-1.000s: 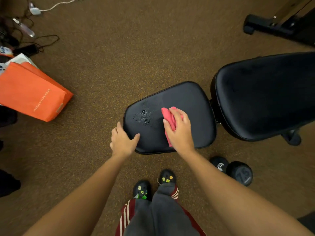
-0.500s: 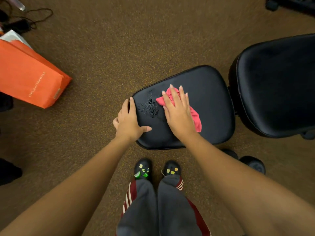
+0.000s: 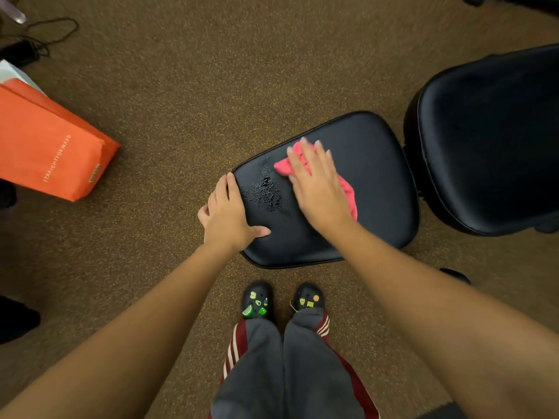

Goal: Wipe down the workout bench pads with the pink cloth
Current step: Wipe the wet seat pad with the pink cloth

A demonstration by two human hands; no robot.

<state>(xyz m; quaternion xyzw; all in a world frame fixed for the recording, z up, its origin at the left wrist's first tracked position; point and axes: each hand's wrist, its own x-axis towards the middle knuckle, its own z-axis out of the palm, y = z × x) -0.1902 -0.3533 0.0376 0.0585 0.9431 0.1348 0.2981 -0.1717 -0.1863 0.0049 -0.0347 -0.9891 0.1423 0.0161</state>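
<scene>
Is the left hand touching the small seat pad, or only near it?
Touching. The head view shows the left hand on the edge of the seat pad, thumb lying on its top.

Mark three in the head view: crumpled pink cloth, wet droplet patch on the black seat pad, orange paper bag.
Crumpled pink cloth [image 3: 348,196]: head view, its larger exposed end.
Wet droplet patch [image 3: 266,192]: head view, middle of the beads.
Orange paper bag [image 3: 51,146]: head view, its broad printed side.
</scene>
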